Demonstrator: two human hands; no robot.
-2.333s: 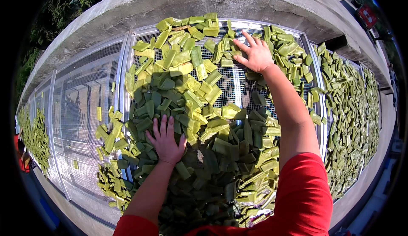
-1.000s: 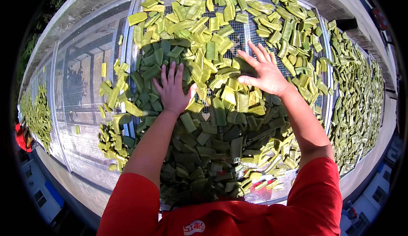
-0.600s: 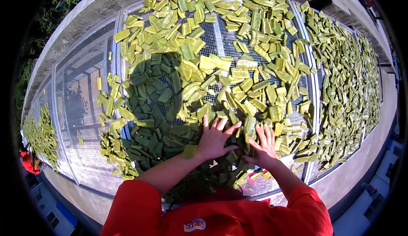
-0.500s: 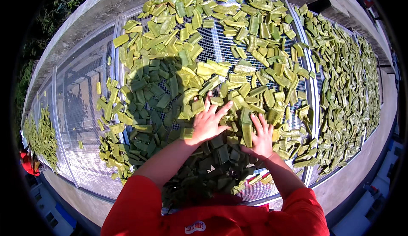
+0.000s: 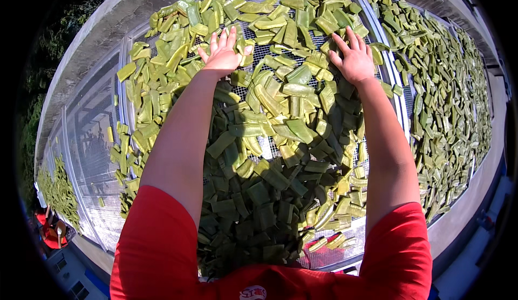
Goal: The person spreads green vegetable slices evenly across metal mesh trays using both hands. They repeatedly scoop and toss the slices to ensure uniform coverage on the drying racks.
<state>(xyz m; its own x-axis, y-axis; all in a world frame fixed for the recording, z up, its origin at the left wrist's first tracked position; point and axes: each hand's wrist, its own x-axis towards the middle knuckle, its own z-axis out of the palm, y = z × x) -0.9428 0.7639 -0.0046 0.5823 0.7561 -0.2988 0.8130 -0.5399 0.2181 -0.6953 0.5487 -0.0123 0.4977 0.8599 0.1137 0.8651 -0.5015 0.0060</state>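
Note:
A thick layer of cut green vegetable strips (image 5: 280, 116) covers a metal mesh drying tray (image 5: 125, 92) in front of me. My left hand (image 5: 223, 52) lies flat on the strips at the far left of the pile, fingers spread and holding nothing. My right hand (image 5: 353, 57) presses flat on the strips at the far right of the same tray, fingers apart. Both arms, in red short sleeves, stretch forward over the pile. My shadow darkens the near strips.
A second mesh tray (image 5: 488, 119) full of green strips lies to the right. A bare mesh tray (image 5: 89, 154) sits to the left, with another strip-covered tray (image 5: 54, 192) beyond it. A concrete ledge (image 5: 108, 19) runs along the far side.
Both hands have slid from close together near my body out to the far side of the tray and spread apart, pushing strips outward. The view has tilted closer to the pile.

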